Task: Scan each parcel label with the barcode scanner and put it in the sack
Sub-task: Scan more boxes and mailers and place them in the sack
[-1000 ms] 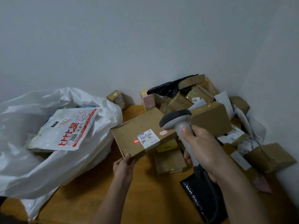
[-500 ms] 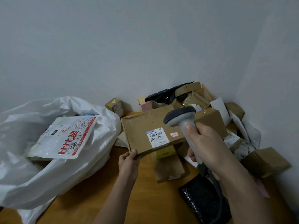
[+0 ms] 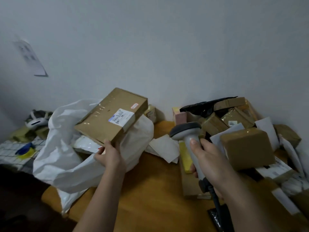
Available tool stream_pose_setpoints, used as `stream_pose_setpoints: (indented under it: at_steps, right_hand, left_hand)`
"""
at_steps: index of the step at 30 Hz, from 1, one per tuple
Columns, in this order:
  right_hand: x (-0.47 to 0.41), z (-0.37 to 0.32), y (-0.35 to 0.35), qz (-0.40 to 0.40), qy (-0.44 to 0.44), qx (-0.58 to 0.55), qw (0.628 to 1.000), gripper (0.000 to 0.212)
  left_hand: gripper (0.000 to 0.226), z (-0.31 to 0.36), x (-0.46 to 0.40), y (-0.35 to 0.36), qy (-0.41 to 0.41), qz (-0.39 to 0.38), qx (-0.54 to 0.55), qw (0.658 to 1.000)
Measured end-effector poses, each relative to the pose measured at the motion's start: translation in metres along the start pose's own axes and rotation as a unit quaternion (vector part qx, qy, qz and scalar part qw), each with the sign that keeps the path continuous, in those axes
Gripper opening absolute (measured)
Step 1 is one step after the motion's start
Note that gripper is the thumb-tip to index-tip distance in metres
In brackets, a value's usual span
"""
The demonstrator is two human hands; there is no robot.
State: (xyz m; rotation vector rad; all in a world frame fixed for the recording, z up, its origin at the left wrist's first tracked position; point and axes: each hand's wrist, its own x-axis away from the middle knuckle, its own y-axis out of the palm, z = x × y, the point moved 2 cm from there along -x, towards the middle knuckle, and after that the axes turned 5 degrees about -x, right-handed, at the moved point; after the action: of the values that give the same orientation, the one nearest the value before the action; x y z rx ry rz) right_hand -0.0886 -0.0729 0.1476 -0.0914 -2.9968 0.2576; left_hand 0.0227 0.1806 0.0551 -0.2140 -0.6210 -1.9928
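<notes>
The left hand [image 3: 110,154] gripped the near corner of the flat box [image 3: 111,115], holding it label-up over the open white sack [image 3: 63,156] on the left, apparently ready to drop in. The right hand [image 3: 209,158] was wrapped around the scanner [image 3: 189,136], held back over the bench [image 3: 150,190] beside the parcel pile [image 3: 247,144].

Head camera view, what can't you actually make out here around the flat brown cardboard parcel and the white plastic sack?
- Printed label on the flat brown cardboard parcel: text and barcode blurred and too small to read.
- Inside of the white plastic sack: mostly covered by the parcel and the left hand.
- Grey barcode scanner: trigger hidden under the right hand; cable cut off by the bottom edge.
- Parcels at far right: cut off by the frame edge.
</notes>
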Motion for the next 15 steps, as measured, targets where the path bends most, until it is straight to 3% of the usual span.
stream_pose_setpoints:
  at_steps: [3, 5, 8, 11, 15]
  right_hand:
    - [0.0, -0.001, 0.01, -0.019, 0.005, 0.009, 1.0, 0.022]
    - [-0.001, 0.001, 0.014, -0.025, 0.011, 0.009, 1.0, 0.022]
    - [-0.005, 0.008, 0.014, -0.019, 0.023, 0.01, 0.999, 0.023]
    - [-0.009, 0.015, 0.009, -0.005, 0.031, 0.005, 0.999, 0.025]
    - [-0.015, 0.025, -0.006, 0.03, 0.051, -0.031, 0.998, 0.022]
  left_hand:
    - [0.044, 0.015, -0.027, -0.008, -0.014, 0.057, -0.053, 0.997]
    - [0.051, 0.018, -0.042, -0.012, -0.067, 0.024, -0.066, 0.995]
    - [0.044, 0.016, -0.051, -0.012, -0.119, -0.079, -0.036, 0.989]
    - [0.04, 0.014, -0.053, -0.008, -0.118, -0.157, -0.033, 0.98]
    - [0.026, 0.002, -0.049, -0.003, -0.081, -0.114, -0.111, 0.984]
